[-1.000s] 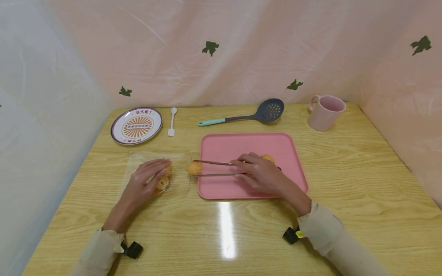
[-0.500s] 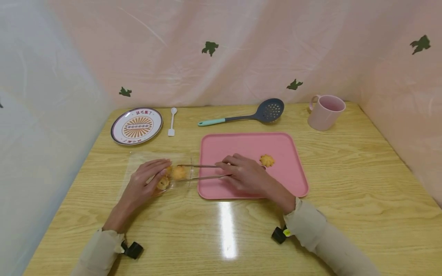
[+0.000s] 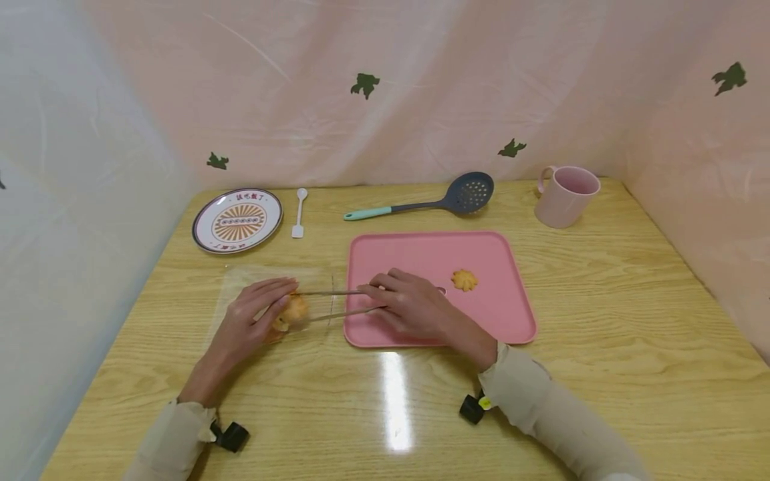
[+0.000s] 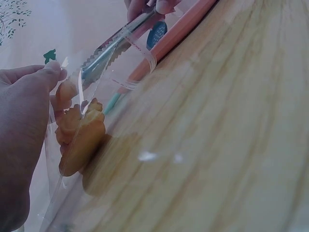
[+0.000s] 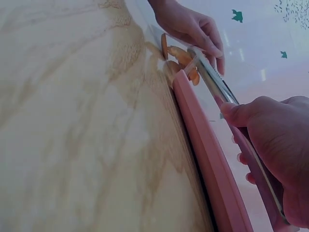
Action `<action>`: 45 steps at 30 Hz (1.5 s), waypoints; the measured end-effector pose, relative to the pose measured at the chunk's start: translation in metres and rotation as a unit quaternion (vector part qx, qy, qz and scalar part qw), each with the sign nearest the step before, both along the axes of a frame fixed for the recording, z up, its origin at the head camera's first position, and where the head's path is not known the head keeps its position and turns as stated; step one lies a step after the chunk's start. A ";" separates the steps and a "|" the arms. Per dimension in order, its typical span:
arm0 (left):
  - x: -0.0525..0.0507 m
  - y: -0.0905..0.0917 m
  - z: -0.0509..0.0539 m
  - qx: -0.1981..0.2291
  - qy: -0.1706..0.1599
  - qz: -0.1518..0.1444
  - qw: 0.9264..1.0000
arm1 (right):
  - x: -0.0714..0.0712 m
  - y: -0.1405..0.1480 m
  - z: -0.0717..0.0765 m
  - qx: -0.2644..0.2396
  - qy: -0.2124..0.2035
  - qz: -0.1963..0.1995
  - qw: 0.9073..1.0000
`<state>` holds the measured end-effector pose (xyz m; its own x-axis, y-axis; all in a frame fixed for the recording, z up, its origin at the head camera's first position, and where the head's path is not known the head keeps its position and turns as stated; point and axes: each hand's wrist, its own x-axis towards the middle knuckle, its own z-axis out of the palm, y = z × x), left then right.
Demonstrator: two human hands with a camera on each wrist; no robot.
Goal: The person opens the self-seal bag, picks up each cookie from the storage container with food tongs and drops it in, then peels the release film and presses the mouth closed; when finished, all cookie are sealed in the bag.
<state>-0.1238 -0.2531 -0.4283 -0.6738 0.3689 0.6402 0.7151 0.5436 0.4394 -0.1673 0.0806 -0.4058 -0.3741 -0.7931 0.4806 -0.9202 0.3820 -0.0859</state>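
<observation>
My right hand (image 3: pixel 411 304) holds metal tongs (image 5: pixel 217 84), whose arms reach left past the edge of the pink tray (image 3: pixel 409 247) into a clear bag (image 3: pixel 240 275). At their tips is a yellow cookie (image 3: pixel 296 308), beside other cookies (image 4: pixel 83 140) inside the bag. My left hand (image 3: pixel 255 312) pinches the upper film of the bag between thumb and fingertips, over the cookies. One flower-shaped cookie (image 3: pixel 464 280) lies on the tray, right of my right hand.
Behind the bag stand a patterned plate (image 3: pixel 237 220) and a small white spoon (image 3: pixel 299 212). A slotted ladle (image 3: pixel 469 194) lies behind the tray, and a pink mug (image 3: pixel 567 197) is at the back right. Cloth walls border the table.
My right hand has moved left with the tongs, carrying a cookie from the tray's left edge into the bag. The cookie on the tray is now uncovered. My left hand stays in place.
</observation>
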 end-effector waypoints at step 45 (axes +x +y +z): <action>0.000 0.000 0.001 0.003 -0.002 -0.002 1.000 | -0.002 -0.003 0.000 0.032 -0.016 0.007 0.999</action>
